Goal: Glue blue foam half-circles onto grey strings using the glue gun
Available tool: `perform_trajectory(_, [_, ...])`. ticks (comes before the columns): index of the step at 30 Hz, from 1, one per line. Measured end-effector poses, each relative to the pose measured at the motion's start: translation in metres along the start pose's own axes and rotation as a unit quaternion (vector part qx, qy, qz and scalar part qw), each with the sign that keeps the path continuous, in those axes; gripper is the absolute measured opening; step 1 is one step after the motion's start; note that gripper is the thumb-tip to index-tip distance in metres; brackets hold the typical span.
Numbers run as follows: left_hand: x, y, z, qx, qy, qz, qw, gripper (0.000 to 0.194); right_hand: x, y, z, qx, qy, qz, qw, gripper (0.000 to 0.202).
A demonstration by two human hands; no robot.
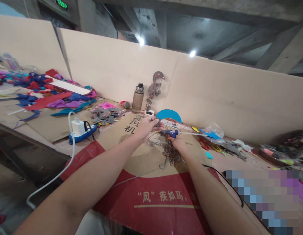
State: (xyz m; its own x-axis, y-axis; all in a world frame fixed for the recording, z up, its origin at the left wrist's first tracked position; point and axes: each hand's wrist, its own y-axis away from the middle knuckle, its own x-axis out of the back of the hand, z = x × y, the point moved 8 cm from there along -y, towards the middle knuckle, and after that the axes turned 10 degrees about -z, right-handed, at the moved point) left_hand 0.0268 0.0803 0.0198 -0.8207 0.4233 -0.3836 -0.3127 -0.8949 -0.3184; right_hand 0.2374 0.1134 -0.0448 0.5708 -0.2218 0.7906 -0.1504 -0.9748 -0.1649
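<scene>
My left hand [149, 126] is closed in a pinch on a small grey piece [159, 124], perhaps felt; its exact shape is too small to tell. My right hand [178, 143] grips a blue glue gun [172, 133] with an orange trigger. A long whitish glue stick [192, 133] juts from the gun's back end to the right. The gun's nozzle side faces my left hand, just below the grey piece. Beneath both hands a loose tangle of grey yarn [169, 155] lies on the flattened cardboard [139, 160], which is brown and red with printed characters.
A grey bottle [137, 99] stands by the partition, beside a hanging grey ornament [155, 88]. A blue half-disc [169, 115] lies behind my hands. Left are a power strip [82, 133] with a white cable and heaped colourful felt [60, 99]. Scissors [216, 148] lie right.
</scene>
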Motion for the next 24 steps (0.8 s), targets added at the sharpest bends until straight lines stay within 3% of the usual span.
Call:
perform_trajectory(6, [-0.007,0.002,0.0,-0.017,-0.031,0.01,0.999,0.01,-0.001,0.005,0.004,-0.079,0.088,-0.023,0.993,0.023])
perform_trajectory(8, [-0.007,0.003,-0.001,-0.018,-0.022,0.011,1.0,0.01,0.004,0.009,0.004,-0.088,0.081,-0.002,0.993,0.024])
perform_trajectory(11, [-0.003,0.005,-0.001,-0.019,-0.013,0.025,0.999,0.011,0.025,0.02,-0.015,-0.015,0.035,0.097,0.995,0.024])
perform_trajectory(13, [0.002,0.006,-0.001,-0.017,-0.025,0.041,0.999,0.012,0.033,0.029,-0.036,0.064,-0.04,0.117,0.99,0.021])
perform_trajectory(18, [0.015,0.007,0.009,-0.056,-0.215,0.09,0.971,0.013,0.029,0.05,-0.09,0.193,-0.252,0.035,0.948,0.022])
perform_trajectory(21, [0.012,0.009,0.021,-0.114,-0.341,0.101,0.928,0.012,0.02,0.057,-0.104,0.207,-0.336,0.009,0.919,0.03])
perform_trajectory(24, [0.002,0.012,0.03,-0.169,-0.393,0.087,0.9,0.008,0.009,0.055,-0.106,0.2,-0.393,-0.018,0.897,0.037])
